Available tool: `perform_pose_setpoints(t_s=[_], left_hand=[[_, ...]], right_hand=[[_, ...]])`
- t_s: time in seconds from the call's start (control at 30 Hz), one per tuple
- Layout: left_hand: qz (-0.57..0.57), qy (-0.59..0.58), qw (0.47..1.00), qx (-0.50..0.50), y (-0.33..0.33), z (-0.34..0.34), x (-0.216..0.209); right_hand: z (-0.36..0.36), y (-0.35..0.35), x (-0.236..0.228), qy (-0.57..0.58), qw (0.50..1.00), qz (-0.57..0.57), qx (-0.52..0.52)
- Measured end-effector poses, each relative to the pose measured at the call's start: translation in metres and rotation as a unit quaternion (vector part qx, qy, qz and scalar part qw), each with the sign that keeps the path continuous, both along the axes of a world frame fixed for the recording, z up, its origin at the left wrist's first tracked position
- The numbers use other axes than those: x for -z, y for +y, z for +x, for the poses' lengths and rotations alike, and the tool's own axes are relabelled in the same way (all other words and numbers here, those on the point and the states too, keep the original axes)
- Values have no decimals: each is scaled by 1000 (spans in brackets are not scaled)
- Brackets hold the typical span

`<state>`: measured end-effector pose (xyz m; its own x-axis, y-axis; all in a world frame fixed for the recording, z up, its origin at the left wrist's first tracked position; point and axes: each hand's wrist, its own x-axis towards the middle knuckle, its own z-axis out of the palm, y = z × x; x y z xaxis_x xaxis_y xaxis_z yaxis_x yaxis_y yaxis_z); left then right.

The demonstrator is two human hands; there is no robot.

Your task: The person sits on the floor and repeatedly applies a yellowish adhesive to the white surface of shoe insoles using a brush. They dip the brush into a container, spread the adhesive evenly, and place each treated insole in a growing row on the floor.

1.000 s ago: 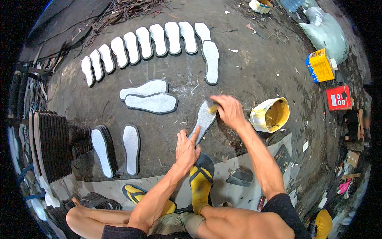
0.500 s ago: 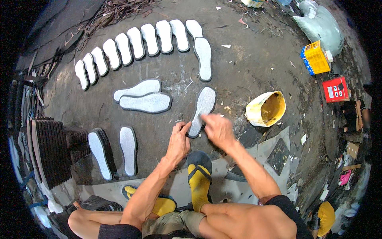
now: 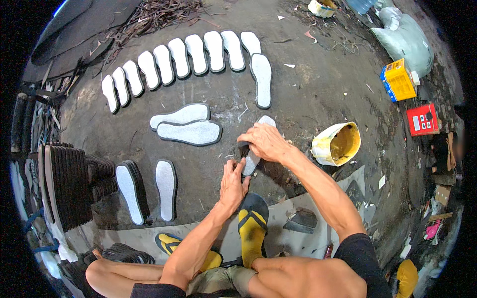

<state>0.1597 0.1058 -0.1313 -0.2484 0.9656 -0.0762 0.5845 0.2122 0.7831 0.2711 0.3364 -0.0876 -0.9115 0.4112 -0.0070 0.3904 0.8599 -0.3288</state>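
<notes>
A grey-topped shoe sole [image 3: 253, 163] with a dark rim lies on the ground in front of my foot. My left hand [image 3: 232, 187] is closed at its near end, thumb and fingers against the edge. Across the middle of this sole reaches my right hand [image 3: 266, 142], its fingers bent over the left edge. A small dark patch shows beneath those fingertips; whether it is a held piece or shadow I cannot tell. The far tip of the sole shows beyond the hand. Just beyond it lies another pale-topped sole [image 3: 261, 82].
Several white-topped soles [image 3: 179, 58] form a curved row at the back. Two overlapping soles [image 3: 189, 132] lie mid-ground, and a single sole [image 3: 165, 188] nearer left. Dark stacked soles [image 3: 67, 184] stand at far left. A pail [image 3: 323, 147] with yellowish-brown contents stands right, beyond it a yellow box [image 3: 399, 80].
My right hand has moved up and left, from pointing at the sole's middle to lying across it with bent fingers. My left hand stays at the near end; the whole view has shifted slightly.
</notes>
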Motion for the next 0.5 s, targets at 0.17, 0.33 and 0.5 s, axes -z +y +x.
perform_pose_setpoints(t_s=[0.17, 0.33, 0.5], left_hand=[[-13, -48, 999, -2, 0, -2, 0], [-18, -190, 978, -79, -5, -26, 0], [42, -191, 958, -209, -6, -51, 0]], right_hand=[[17, 4, -13, 89, 952, 26, 291], [24, -95, 6, 4, 986, -23, 166], [26, -166, -5, 109, 967, -120, 195]])
